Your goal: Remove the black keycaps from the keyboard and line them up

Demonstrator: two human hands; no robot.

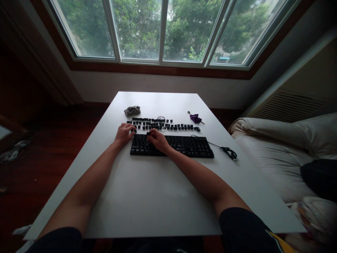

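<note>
A black keyboard [189,147] lies flat across the middle of the white table. Over its left part, my right hand [158,140] pinches a small black keycap [149,133] between thumb and fingertips. My left hand [124,134] is at the keyboard's upper left corner, fingers closed around another dark keycap [134,130]. Behind the keyboard, several loose black keycaps [181,126] lie in rough rows on the table. Part of the keyboard's left half is hidden under my right hand.
A crumpled grey cloth [132,111] lies at the table's back left. At the back right is a brush [189,112] beside purple cloth [195,118]. The coiled cable [229,153] rests right of the keyboard. A wire ring [161,118] sits among the keycaps. A couch [273,154] stands right of the table [147,196].
</note>
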